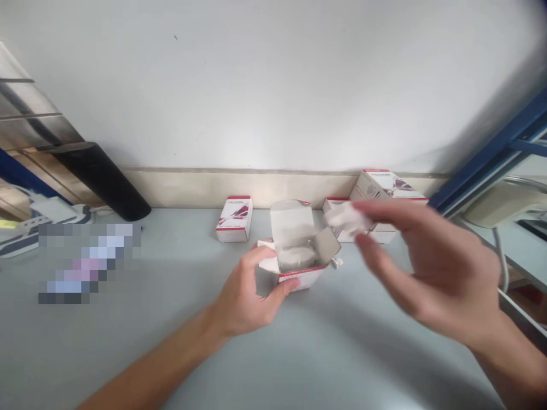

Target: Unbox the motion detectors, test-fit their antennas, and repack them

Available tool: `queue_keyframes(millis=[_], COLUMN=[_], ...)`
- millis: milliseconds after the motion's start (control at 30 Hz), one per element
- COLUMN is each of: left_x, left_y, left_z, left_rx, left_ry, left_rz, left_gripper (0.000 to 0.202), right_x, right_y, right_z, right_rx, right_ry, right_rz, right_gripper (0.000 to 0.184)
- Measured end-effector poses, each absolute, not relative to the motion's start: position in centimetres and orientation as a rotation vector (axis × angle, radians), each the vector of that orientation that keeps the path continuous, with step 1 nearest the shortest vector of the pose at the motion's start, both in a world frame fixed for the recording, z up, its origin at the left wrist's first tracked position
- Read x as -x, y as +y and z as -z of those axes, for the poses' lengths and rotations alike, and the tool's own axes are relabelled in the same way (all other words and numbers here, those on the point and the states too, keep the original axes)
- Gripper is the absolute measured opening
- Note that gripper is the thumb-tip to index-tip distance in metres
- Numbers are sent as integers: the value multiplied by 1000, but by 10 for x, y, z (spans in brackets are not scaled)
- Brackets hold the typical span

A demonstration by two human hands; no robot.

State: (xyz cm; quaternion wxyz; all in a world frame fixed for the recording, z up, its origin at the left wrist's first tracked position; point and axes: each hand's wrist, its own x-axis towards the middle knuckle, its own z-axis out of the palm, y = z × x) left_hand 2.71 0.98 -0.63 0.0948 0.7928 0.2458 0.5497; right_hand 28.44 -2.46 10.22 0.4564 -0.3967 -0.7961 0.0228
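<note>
A small white and red cardboard box (301, 279) stands in the middle of the table with its lid and side flaps folded open. My left hand (252, 290) grips its left side, thumb on the front wall. Inside lies something whitish in a clear wrap (296, 257), only partly visible. To the right of the box my right hand (431, 267) is raised, blurred by motion. Its thumb and finger pinch a whitish, crumpled piece (348, 217) whose kind I cannot make out. Beside the right flap sits a small white object (337, 262).
A closed box (234, 219) stands near the wall. More boxes (391, 185) are stacked behind my right hand. On the left are a black cylinder (102, 179), a pixelated object (88, 265) and a white power strip (51, 219). A blue frame (491, 148) borders the right.
</note>
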Motion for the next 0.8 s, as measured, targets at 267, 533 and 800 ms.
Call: queue_keyframes(millis=[267, 533, 800], left_x=[-29, -27, -27], left_y=[7, 8, 4], left_z=[-2, 7, 4], left_rx=[-2310, -2253, -2263], left_ry=[579, 689, 800], left_rz=[-1553, -1580, -1527], left_gripper=[57, 63, 52], right_x=[-248, -244, -252], right_y=[-11, -1, -3], right_z=[-117, -91, -102], right_rx=[945, 905, 951], right_ry=[-2448, -2390, -2306], right_rz=[-248, -68, -27], right_gripper=[29, 21, 15])
